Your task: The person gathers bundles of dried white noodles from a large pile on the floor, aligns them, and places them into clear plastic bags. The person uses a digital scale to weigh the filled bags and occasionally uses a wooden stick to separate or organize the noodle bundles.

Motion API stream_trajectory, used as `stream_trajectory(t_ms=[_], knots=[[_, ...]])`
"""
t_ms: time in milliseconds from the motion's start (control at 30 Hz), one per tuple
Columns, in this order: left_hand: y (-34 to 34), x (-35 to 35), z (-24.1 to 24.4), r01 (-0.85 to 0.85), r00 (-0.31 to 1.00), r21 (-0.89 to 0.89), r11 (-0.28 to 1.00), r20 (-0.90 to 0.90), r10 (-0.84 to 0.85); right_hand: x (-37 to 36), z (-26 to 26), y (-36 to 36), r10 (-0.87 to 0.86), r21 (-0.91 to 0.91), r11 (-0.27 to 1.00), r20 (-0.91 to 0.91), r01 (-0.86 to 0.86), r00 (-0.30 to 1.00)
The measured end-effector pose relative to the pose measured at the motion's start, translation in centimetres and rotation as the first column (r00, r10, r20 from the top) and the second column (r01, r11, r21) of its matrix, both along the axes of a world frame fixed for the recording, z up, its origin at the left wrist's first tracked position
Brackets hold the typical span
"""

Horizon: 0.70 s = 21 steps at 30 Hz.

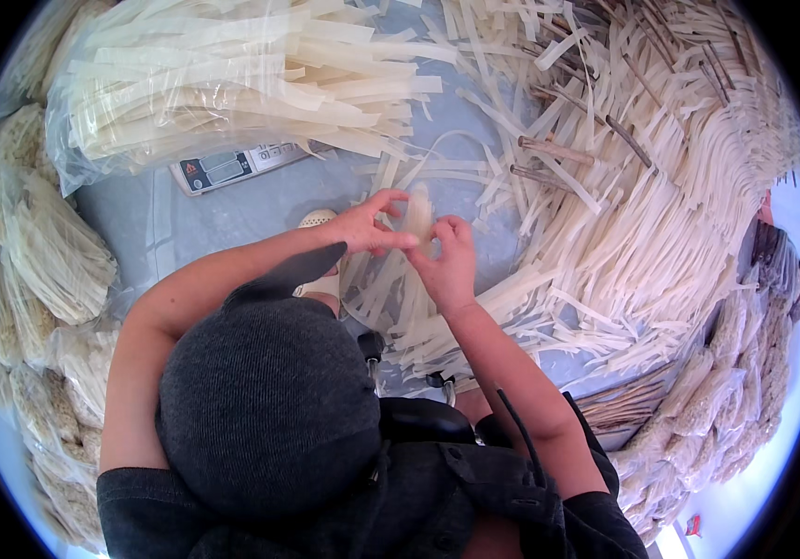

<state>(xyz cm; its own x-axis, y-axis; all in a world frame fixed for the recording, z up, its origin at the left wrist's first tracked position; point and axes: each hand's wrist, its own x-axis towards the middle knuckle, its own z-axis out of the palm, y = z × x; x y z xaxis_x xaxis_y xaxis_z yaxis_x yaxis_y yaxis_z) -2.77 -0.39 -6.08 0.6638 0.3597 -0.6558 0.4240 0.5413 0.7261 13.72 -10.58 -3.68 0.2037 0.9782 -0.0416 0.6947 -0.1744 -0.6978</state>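
Observation:
A small bundle of pale, translucent flat noodle strips (pixel 418 215) stands out between my hands, its rounded end pointing away from me. My left hand (pixel 374 227) is at the bundle's left side, thumb and fingertips against it. Lower on the right side, my right hand (pixel 447 260) has its thumb at the bundle and its fingers curled; its exact grip is partly hidden. Below my hands, loose strips (pixel 407 328) trail down toward the stool. The large heap of long flat noodles (pixel 651 258) spreads to the right, with wooden sticks (pixel 555 149) among them.
At the upper left, a clear plastic bag of noodle strips (pixel 232 84) rests over a digital scale (pixel 218 171). Bagged noodles (pixel 57 244) are piled along the left, and more bags (pixel 707 412) at the lower right. Near them lies a bundle of thin sticks (pixel 623 405).

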Motion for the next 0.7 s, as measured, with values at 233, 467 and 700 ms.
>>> stream_trajectory(t_ms=[233, 467, 700], knots=[[0.6, 0.0, 0.8, -0.015, 0.990, -0.082, 0.997, 0.139, 0.026, -1.1, 3.2, 0.7, 0.099, -0.126, 0.985, -0.140, -0.117, 0.985], [1.3, -0.4, 2.7, 0.085, 0.973, 0.165, 0.983, 0.199, -0.118, 0.2, 1.1, -0.7, -0.074, -0.088, 0.994, -0.139, 0.062, 0.987], [4.3, 1.6, 11.3, 0.135, 0.885, 0.219, 0.966, 0.412, -0.217, 2.3, 7.8, -1.2, -0.254, -0.357, 0.927, -0.821, -0.113, 0.512]])
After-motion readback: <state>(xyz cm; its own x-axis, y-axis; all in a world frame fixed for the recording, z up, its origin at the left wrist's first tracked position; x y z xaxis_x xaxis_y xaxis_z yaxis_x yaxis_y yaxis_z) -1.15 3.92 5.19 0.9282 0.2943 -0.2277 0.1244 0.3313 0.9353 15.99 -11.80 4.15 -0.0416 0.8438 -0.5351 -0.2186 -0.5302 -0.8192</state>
